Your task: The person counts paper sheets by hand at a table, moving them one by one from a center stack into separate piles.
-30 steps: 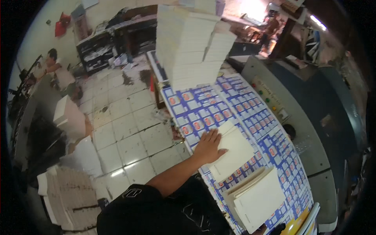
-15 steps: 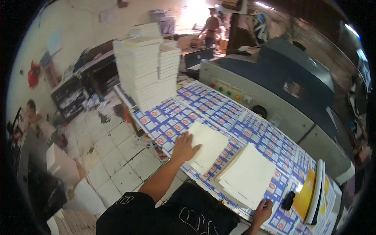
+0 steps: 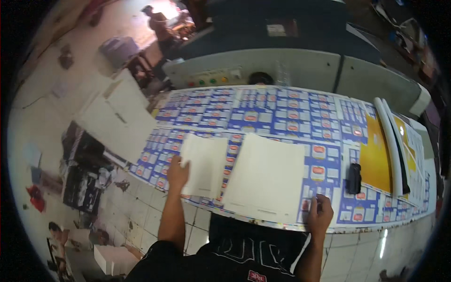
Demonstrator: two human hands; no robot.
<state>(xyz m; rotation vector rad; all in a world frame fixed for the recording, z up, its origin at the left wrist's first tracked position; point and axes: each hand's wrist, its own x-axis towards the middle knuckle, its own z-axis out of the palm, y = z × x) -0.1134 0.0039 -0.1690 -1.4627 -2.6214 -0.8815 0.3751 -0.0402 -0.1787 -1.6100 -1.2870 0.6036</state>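
Observation:
Two stacks of cream paper sheets lie side by side on the table in front of me. My left hand [image 3: 177, 175] rests at the left edge of the smaller stack [image 3: 204, 164], its thumb spread apart from the fingers. The larger stack [image 3: 268, 176] lies to the right, its sheets slightly fanned at the lower left. Just beyond its lower right corner is my right hand [image 3: 321, 212]. Its fingers are loosely bent, the thumb stands apart, and nothing shows between them. Under both stacks lie large blue printed sheets [image 3: 293, 110] with repeated labels.
A tall pile of cream paper [image 3: 117, 117] stands at the table's left end. On the right are a black object [image 3: 353, 178], a yellow sheet [image 3: 376, 155] and a rolled white sheet [image 3: 392, 150]. A grey machine [image 3: 300, 63] borders the far side. A person [image 3: 159, 28] stands in the background.
My view has swung to the right, so the table now runs across the picture. My left hand has drawn back from the smaller stack's top to its left edge. The right hand stays near the larger stack's corner.

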